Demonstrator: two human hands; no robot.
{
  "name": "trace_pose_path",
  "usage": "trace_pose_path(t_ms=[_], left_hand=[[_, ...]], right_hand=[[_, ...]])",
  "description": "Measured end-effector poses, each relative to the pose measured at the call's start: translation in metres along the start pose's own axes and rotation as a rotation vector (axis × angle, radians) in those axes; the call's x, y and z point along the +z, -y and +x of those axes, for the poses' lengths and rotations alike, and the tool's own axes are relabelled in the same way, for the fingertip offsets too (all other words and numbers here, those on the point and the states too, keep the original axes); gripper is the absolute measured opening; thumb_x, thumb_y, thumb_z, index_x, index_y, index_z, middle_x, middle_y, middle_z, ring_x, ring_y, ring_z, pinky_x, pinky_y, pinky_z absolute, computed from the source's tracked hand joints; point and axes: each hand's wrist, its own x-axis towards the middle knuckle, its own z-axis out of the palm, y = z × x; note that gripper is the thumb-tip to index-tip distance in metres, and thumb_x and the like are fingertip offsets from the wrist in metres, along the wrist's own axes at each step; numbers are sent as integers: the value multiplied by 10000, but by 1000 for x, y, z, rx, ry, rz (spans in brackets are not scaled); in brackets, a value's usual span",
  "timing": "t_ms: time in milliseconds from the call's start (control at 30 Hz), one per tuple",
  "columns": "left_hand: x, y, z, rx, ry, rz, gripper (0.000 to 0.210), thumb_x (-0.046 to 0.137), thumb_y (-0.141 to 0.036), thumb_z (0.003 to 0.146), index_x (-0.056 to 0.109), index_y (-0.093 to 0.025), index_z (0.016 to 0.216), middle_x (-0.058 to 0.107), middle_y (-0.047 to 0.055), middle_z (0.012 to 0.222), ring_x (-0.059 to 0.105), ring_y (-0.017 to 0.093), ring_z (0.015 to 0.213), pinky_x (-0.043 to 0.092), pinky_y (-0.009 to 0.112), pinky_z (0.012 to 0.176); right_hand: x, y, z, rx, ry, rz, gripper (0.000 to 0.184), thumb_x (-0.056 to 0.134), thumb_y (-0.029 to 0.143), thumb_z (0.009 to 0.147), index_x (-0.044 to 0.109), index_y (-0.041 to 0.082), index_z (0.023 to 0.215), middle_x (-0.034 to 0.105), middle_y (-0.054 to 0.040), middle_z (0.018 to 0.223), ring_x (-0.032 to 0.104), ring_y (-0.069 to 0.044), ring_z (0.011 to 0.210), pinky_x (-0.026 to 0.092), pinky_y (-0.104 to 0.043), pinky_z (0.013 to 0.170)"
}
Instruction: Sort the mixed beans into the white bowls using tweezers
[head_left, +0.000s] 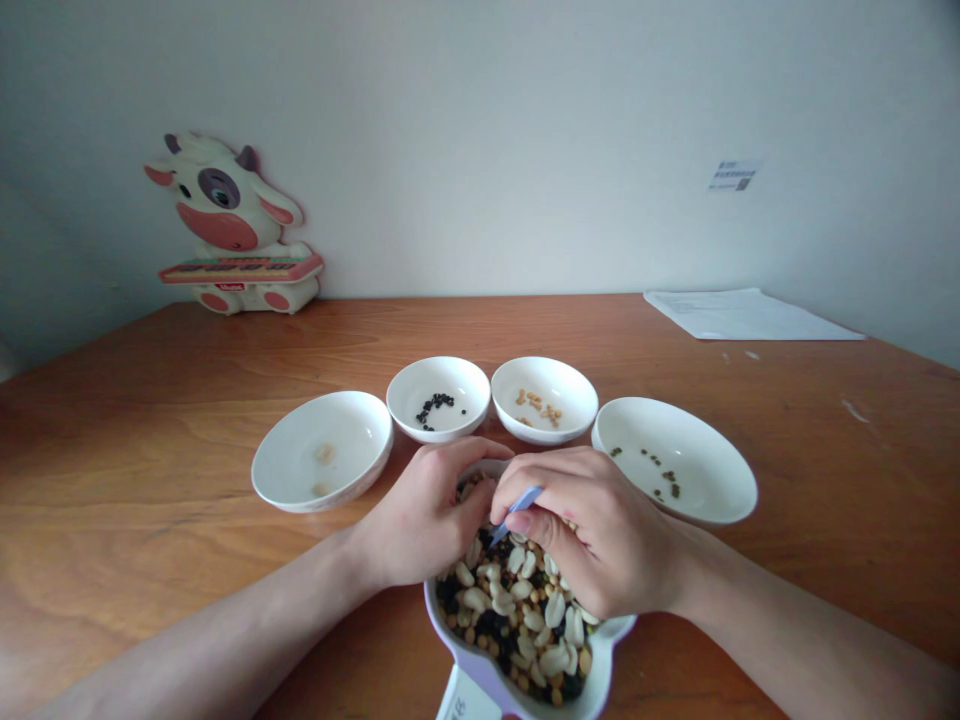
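A lilac bowl with a white inside [611,640] and a scalloped rim stands close to me, filled with mixed peanuts [555,608], yellow beans and black beans. My right hand [600,525] is closed over its right side, with a slim, pointed lilac plastic tool [517,515] between thumb and fingers. The tool's tip points down at the beans. My left hand [427,510] curls over the bowl's far left, thumb inside and index finger along the far rim. Its fingertips meet near the right hand and are partly hidden, so what they hold cannot be made out.
Beyond the hands, four white bowls form an arc: one with pale peanuts [262,470], one with black beans [397,400], one with yellow beans [589,400], one with green beans [739,490]. A cow toy keyboard [240,235] and paper sheets [750,315] lie farther back.
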Motion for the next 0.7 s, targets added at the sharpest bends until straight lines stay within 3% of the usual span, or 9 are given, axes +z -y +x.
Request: trace_pose_path(t_ms=[700], left_hand=[[-1,-1,-1,-4,-6,6,326,543,-119,885,651,-140,1192,706,85,1153,653,212,1048,508,288,934]], right_hand=[[0,2,1,-7,-80,51,152,487,72,888,614,128,829,668,-63,762,616,-132,700,490,-229,663]])
